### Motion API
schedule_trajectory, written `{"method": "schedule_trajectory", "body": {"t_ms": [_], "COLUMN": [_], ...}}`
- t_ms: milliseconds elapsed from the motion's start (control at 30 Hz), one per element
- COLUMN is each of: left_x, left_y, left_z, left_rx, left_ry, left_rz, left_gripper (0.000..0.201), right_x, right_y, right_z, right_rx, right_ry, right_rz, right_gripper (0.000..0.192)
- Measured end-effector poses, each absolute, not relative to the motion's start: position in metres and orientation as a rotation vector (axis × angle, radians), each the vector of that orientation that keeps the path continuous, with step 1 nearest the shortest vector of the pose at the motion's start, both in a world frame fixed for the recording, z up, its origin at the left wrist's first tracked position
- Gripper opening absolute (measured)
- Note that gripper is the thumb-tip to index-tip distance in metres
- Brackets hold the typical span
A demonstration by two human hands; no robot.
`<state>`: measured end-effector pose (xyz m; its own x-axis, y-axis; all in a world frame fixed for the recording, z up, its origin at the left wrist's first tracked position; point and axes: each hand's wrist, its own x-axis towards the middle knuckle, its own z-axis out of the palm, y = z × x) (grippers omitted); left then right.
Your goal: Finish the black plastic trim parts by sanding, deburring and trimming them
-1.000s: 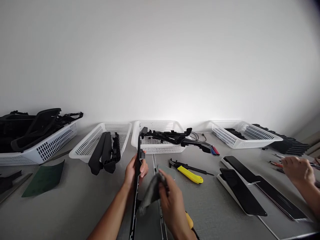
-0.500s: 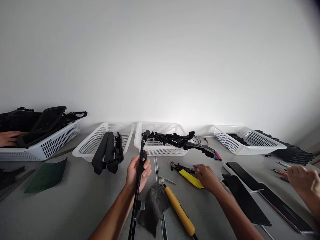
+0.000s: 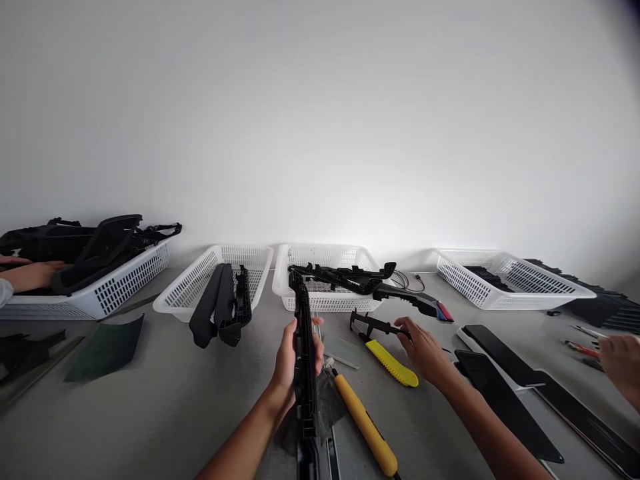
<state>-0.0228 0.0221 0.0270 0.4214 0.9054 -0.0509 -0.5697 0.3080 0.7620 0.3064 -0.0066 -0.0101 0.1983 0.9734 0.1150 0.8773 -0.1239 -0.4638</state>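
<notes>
My left hand point(image 3: 286, 360) is closed around a long black plastic trim piece point(image 3: 306, 373), held lengthwise in front of me with its ribbed side showing. To the right, my right hand point(image 3: 423, 347) grips a black caliper point(image 3: 375, 325) by its far end, the jaws pointing left. Just below the caliper lies a yellow utility knife point(image 3: 391, 363). A yellow-handled tool with a cord point(image 3: 365, 423), perhaps a soldering iron, rests nearer to me. Beside it a dark grey piece of mesh-like sheet point(image 3: 330, 400) is partly hidden behind the trim piece.
White baskets stand along the wall: one with black armrest-like parts point(image 3: 167, 293), one with black trim pieces point(image 3: 285, 287), one at right point(image 3: 580, 293). Black panels point(image 3: 505, 393) lie at right. Co-workers' hands show at far left point(image 3: 37, 275) and far right point(image 3: 620, 363). A green sheet point(image 3: 107, 347) lies left.
My right hand has taken hold of the caliper and raised it off the knife. The trim piece in my left hand has turned, showing its ribbed side. The view has shifted slightly left.
</notes>
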Motion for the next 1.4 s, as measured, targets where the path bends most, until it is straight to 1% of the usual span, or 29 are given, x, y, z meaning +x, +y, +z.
{"method": "schedule_trajectory", "body": {"t_ms": [133, 300, 433, 567, 700, 800, 933, 1033, 1200, 1333, 1400], "left_x": [-0.017, -0.017, -0.023, -0.028, -0.028, -0.025, -0.021, -0.020, -0.019, -0.017, -0.017], "left_y": [0.011, 0.010, 0.015, 0.016, 0.015, 0.013, 0.011, 0.010, 0.006, 0.003, 0.002], "left_z": [0.033, 0.038, 0.042, 0.046, 0.045, 0.043, 0.042, 0.044, 0.048, 0.048, 0.047], "left_rx": [0.781, 0.772, 0.847, 0.886, 0.946, 1.037, 1.102, 1.092, 1.060, 1.031, 1.026], "left_ry": [0.668, 0.634, 0.611, 0.597, 0.583, 0.585, 0.602, 0.615, 0.612, 0.590, 0.584], "left_rz": [1.083, 1.182, 1.222, 1.253, 1.230, 1.217, 1.215, 1.220, 1.217, 1.198, 1.181], "left_gripper": [0.059, 0.066, 0.073, 0.068, 0.065, 0.064, 0.071, 0.075, 0.074, 0.072, 0.068], "right_x": [0.296, 0.264, 0.234, 0.226, 0.231, 0.224, 0.206, 0.199, 0.200, 0.200, 0.198], "right_y": [-0.013, -0.018, -0.018, -0.013, -0.011, -0.015, -0.024, -0.026, -0.024, -0.023, -0.023], "right_z": [0.000, 0.024, 0.062, 0.104, 0.127, 0.131, 0.125, 0.117, 0.110, 0.110, 0.109], "right_rx": [-1.954, -1.791, -1.592, -1.542, -1.550, -1.618, -1.668, -1.637, -1.604, -1.566, -1.547], "right_ry": [-1.714, -1.679, -1.657, -1.799, -1.866, -1.907, -1.921, -1.906, -1.891, -1.892, -1.896], "right_rz": [0.285, 0.374, 0.464, 0.606, 0.654, 0.607, 0.460, 0.351, 0.216, 0.175, 0.189], "right_gripper": [0.038, 0.050, 0.050, 0.047, 0.050, 0.043, 0.033, 0.034, 0.040, 0.040, 0.037]}}
